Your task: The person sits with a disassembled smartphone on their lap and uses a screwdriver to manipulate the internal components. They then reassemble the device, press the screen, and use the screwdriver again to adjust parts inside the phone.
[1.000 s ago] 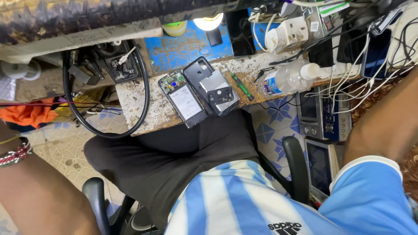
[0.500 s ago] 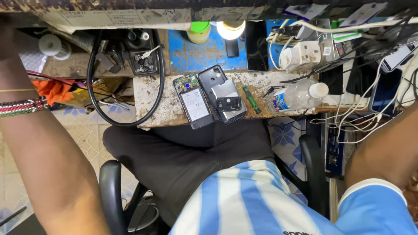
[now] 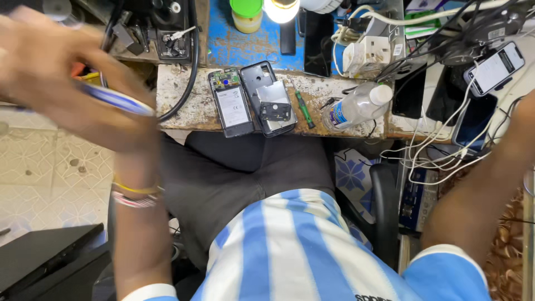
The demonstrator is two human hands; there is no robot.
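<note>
Upper left of the frame, the blurred left hand (image 3: 67,83) grips a blue-striped pen (image 3: 114,99) (light, stiff, slippery; best pinched mid-barrel); right hand unseen.

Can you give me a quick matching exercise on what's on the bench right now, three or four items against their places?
Things:
1. opened phone
2. green screwdriver
3. plastic bottle
4. green-lidded jar

Places:
A. on its side, right end of the worn board
B. on the blue surface, beside the lamp
C. left of the detached back cover
D. between the back cover and the bottle

Pairs: 1-C, 2-D, 3-A, 4-B
</note>
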